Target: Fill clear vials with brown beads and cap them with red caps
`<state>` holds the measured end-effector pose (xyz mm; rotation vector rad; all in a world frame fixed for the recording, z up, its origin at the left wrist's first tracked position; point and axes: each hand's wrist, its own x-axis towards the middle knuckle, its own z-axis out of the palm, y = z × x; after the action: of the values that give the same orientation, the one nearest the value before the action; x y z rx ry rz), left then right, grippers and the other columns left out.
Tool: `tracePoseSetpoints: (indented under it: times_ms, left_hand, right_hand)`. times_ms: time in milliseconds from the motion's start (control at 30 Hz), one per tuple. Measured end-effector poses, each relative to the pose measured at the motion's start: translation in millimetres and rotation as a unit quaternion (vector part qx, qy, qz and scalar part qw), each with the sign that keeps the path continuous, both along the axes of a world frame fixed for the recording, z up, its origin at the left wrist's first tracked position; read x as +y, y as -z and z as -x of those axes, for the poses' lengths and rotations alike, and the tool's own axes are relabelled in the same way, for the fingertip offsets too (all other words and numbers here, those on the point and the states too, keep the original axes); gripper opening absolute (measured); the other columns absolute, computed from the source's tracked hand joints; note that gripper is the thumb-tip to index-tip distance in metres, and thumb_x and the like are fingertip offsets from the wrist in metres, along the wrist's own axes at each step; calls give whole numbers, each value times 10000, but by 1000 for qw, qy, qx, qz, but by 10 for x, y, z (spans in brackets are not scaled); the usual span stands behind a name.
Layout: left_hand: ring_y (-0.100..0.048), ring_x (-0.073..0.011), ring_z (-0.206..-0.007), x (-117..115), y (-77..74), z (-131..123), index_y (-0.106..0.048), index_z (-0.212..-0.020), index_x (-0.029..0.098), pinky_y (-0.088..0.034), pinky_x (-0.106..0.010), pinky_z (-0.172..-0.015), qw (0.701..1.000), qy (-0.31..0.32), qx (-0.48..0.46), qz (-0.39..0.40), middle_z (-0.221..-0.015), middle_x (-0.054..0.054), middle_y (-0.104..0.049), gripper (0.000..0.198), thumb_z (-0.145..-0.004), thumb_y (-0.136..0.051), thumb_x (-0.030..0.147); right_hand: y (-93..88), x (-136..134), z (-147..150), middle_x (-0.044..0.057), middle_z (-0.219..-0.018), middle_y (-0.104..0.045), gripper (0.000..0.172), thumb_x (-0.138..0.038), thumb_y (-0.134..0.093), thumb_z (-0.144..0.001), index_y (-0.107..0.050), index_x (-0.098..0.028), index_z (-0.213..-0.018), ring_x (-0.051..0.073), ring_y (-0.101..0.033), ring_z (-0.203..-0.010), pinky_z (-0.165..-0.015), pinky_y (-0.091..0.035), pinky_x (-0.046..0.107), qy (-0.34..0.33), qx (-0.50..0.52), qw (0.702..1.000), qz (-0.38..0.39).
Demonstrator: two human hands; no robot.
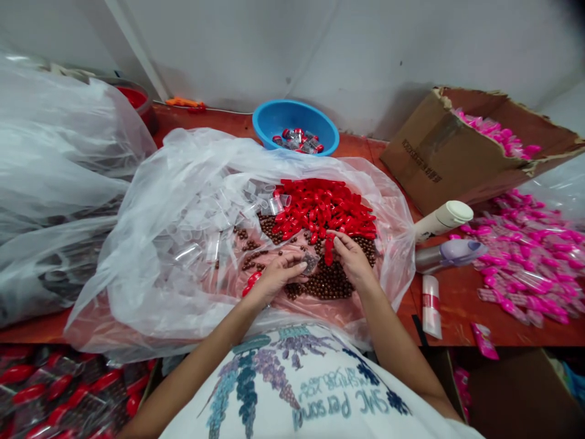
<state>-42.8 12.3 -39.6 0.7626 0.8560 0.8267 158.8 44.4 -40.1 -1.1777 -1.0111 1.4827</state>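
Observation:
My left hand (282,274) pinches a small clear plastic tube (311,263) above the brown beads. Close to its right, my right hand (350,253) grips a red plastic cap (328,250) with a long flat shape. Below both hands spreads a heap of round brown beads (325,285). A pile of red caps (326,204) lies just beyond my right hand. Many clear plastic tubes (201,228) lie to the left on the plastic sheet (137,286). Whether the held tube has beads inside, I cannot tell.
A blue basin (296,128) with red-capped tubes stands at the back. On the right are a cardboard box (425,146), a cream bottle (443,221), a purple-topped flask (450,253), a plastic roll (431,305) and pink-capped tubes (525,268). Filled red-capped containers (68,390) sit lower left.

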Motion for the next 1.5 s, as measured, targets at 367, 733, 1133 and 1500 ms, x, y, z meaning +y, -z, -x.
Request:
tracePoseSetpoints:
  times_ms: [367, 733, 1133, 1500]
  left_hand:
    - [-606, -230, -990, -20, 32, 23, -651, -1049, 155, -542, -335, -776, 1000, -16, 21, -2, -1115, -105, -621, 373, -723, -714, 323]
    - [-625, -236, -974, -37, 86, 24, -663, -1018, 158, -524, -366, -816, 998, -12, 46, -28, -1115, -93, -638, 366, -702, -725, 332]
    - [-623, -211, -933, -42, 81, -2, -681, -933, 148, -484, -327, -858, 995, -78, 45, -53, -992, -68, -669, 306, -680, -740, 309]
    - [-670, -213, -713, -26, 42, -183, -637, -987, 137, -519, -275, -571, 989, -80, -53, 110, -764, -81, -701, 495, -790, -535, 580]
  right_hand:
    - [-57, -143, 150, 12, -966, -693, 429, -378, -703, -729, -637, -230, -1126, 123, -613, -721, -665, -496, 239, -42, 0, 999, 20]
    - [-70, -259, 245, 21, -1138, -670, 279, -338, -491, -910, -649, -281, -1133, 186, -607, -1054, -955, -437, 334, -75, -297, 934, -182]
    - [4, -302, 260, 134, -1305, -516, 717, -336, -677, -770, -351, -189, -1392, 279, -486, -1149, -956, -408, 441, -162, -437, 823, -324]
    - [-22, -398, 416, 116, -1191, -561, 643, -245, -630, -699, -416, -172, -1302, 278, -502, -1070, -925, -407, 405, -184, -436, 818, -327]
